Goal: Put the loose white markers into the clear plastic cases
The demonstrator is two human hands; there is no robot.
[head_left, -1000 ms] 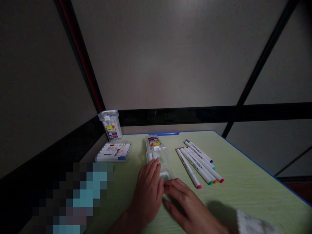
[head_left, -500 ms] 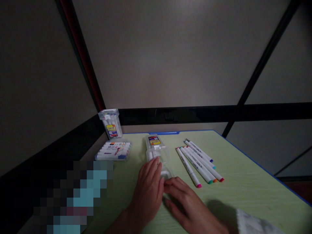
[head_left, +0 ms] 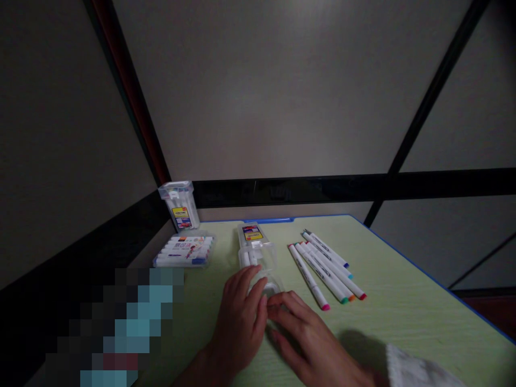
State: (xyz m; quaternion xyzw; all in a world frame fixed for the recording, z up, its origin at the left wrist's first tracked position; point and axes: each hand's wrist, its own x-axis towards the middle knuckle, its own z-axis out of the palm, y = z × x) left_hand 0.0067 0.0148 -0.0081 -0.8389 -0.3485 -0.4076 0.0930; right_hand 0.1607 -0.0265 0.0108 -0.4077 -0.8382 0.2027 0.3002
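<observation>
A clear plastic marker case [head_left: 253, 233] lies on its side with its yellow label up and its lid [head_left: 272, 289] swung open towards me. A few white markers show inside the case. My left hand [head_left: 242, 317] is curled over the left side of the case's open end and lid, its fingers holding the plastic. Close beside it, my right hand [head_left: 300, 336] has bent fingertips touching the lid's near edge, with the thumb apart below and nothing visible in its grasp. Both hands partly hide the lid.
Several loose white markers [head_left: 318, 274] with coloured ends lie to the right on the pale green table [head_left: 403, 322]. At the back left stands another marker case [head_left: 180, 207], and a flat marker pack [head_left: 185, 250] lies in front of it. A wall rises behind.
The left fingers have shifted slightly and spread a little over the case. My right hand stays at the lid's edge. The whole view has moved slightly.
</observation>
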